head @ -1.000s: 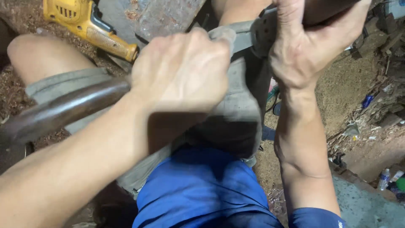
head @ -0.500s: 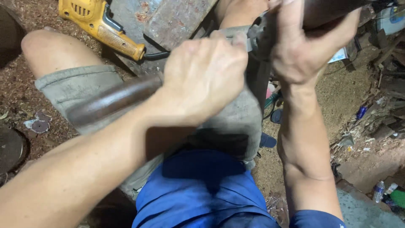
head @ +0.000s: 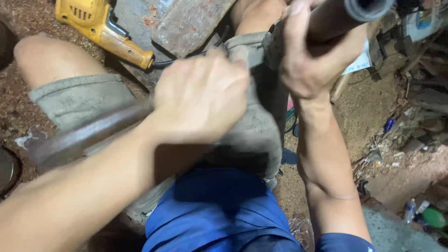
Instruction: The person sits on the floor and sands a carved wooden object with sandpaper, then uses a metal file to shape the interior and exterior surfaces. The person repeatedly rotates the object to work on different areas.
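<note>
Head view: left hand (head: 200, 100) clenched round a dark curved bar (head: 88, 135) across the knees, right hand (head: 310, 65) gripping its raised end; rubbing looks midway, nothing finished.

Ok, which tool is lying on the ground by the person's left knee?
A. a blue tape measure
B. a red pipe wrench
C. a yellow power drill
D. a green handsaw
C: a yellow power drill with a black cord lies on the ground just above the left knee in the head view.
</note>
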